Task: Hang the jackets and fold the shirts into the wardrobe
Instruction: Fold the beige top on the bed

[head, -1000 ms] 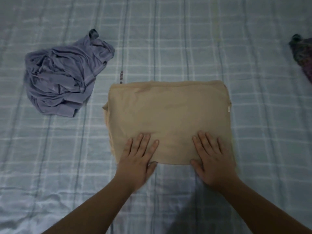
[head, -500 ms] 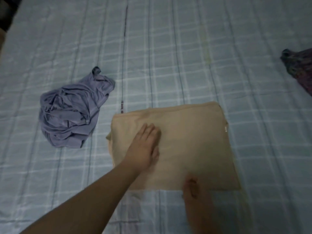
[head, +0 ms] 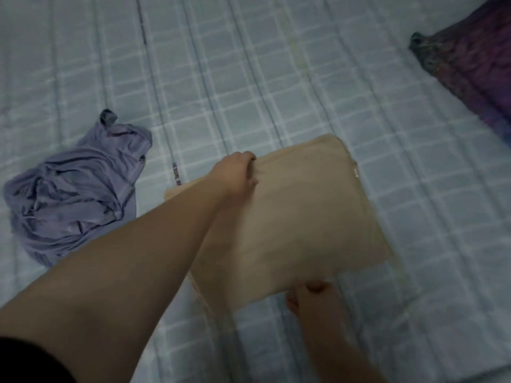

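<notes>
A folded beige shirt [head: 301, 217] is tilted up off the checked bedsheet [head: 249, 78] in the middle of the view. My left hand [head: 235, 172] grips its far left edge, fingers curled over the fabric. My right hand [head: 312, 297] holds its near edge from below, thumb on top. A crumpled lavender shirt [head: 72, 203] lies in a heap on the sheet to the left, apart from both hands.
A dark purple patterned cloth [head: 475, 64] lies at the far right edge of the bed. The pale blue checked sheet stretches flat behind and around the shirts.
Both hands were pressing flat on the beige shirt. My left hand has reached to its far edge and gripped it, my right took the near edge, and the shirt has lifted.
</notes>
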### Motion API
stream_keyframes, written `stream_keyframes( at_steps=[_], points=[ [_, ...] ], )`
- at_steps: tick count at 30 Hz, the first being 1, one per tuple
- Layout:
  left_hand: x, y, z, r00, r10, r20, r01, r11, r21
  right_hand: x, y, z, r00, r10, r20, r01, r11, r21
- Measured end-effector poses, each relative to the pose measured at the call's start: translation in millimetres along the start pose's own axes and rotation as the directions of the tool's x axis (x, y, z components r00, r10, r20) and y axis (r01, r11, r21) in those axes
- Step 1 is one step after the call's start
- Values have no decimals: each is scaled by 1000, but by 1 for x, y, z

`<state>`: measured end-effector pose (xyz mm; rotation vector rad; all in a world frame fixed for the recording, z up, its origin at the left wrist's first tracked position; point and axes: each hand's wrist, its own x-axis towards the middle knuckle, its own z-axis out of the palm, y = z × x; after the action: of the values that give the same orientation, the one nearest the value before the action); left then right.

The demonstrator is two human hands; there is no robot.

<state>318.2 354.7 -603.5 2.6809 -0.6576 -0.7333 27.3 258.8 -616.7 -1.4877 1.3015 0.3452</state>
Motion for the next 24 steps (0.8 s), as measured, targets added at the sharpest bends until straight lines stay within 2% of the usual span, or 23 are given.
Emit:
stream_keyframes(
  at_steps=[4, 8, 11, 15, 17, 19, 24],
  points=[
    [12, -2, -10, 990, -18, 143, 15, 1000, 23, -16, -6, 16, 982, 178, -65, -163, 967, 197],
    [28, 3, -20, 971, -9, 238, -7, 998, 66, -22, -12, 35, 965, 245, -98, -190, 903, 386],
    [38, 9, -27, 947, -32, 321, 17, 999, 48, -21, -13, 43, 936, 346, -59, -273, 823, 499],
    [42, 13, -29, 896, -70, 439, 82, 997, -9, -21, -15, 43, 923, 382, 40, -329, 734, 593],
    [40, 12, -30, 885, -81, 458, 113, 993, -42, -22, -19, 43, 923, 382, 51, -324, 697, 640],
    [36, 7, -33, 870, -64, 489, 154, 977, -147, -28, -23, 41, 938, 342, 54, -287, 678, 677],
    [16, -12, -62, 843, 47, 535, 247, 851, -464, -54, -29, 24, 995, 96, -11, -64, 741, 669]
  ],
)
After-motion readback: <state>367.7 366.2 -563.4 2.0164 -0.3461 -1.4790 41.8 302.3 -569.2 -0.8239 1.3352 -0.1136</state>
